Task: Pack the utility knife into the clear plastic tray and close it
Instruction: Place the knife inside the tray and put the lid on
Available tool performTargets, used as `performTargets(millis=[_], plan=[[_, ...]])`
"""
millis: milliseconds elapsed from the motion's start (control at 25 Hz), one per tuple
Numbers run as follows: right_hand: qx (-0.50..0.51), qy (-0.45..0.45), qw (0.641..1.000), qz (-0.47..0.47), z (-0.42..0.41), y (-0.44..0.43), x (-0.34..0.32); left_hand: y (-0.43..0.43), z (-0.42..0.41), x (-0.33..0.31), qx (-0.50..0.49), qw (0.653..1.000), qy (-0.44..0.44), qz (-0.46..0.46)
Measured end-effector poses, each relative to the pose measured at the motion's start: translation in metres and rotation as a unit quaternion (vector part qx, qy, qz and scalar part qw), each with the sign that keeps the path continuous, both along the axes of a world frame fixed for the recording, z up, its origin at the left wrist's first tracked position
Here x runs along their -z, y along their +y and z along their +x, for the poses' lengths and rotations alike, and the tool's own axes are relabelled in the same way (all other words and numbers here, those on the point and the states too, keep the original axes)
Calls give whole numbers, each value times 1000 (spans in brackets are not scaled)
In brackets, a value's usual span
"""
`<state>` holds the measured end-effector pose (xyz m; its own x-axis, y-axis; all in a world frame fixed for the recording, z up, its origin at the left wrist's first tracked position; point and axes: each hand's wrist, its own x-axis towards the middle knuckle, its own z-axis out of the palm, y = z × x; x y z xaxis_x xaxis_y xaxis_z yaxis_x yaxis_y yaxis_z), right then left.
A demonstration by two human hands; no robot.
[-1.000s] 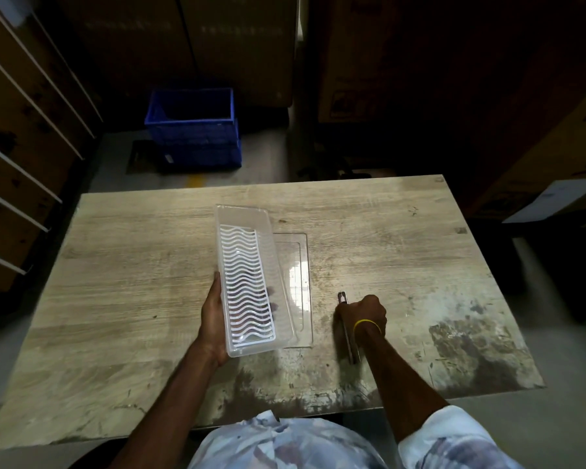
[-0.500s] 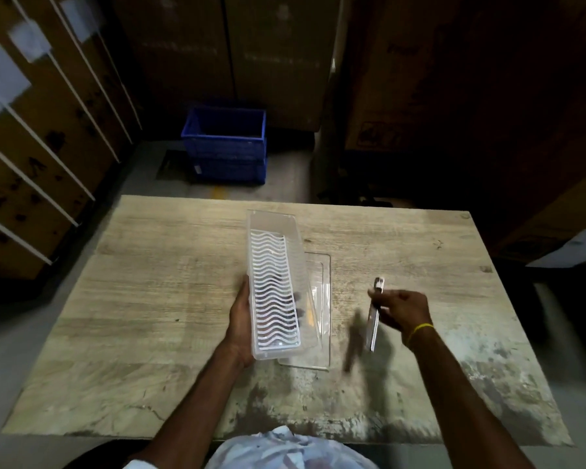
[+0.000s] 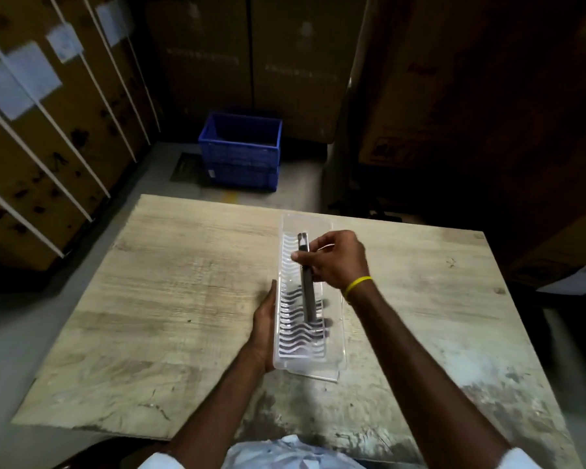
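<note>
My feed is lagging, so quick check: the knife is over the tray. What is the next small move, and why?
Probably lower the knife flat into the tray and release it. The right hand pinches it lengthwise over the tray, the left hand holds the tray's left side, and the lid lies beneath, not yet on.

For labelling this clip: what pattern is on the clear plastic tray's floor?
Rows of white wavy lines across the clear plastic tray, best in the head view.

Left hand (image 3: 263,328) holds the clear plastic tray (image 3: 307,221); right hand (image 3: 339,262) pinches the utility knife (image 3: 308,299) between fingers (image 3: 300,256).
</note>
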<state>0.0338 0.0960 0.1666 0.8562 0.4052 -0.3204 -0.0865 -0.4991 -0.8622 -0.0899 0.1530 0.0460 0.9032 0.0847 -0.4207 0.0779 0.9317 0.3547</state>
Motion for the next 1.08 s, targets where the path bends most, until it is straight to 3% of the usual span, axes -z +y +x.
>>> performTargets(millis=[160, 600, 1080], plan=[[-37, -94, 984, -145, -19, 18, 21, 3, -2, -11, -48, 998, 22, -17], [-69, -142, 963, -220, -37, 24, 38, -7, -6, -17, -81, 996, 28, -18], [-132, -252, 912, -296, -41, 16, 28, -14, -2, -27, -93, 994, -56, -15]])
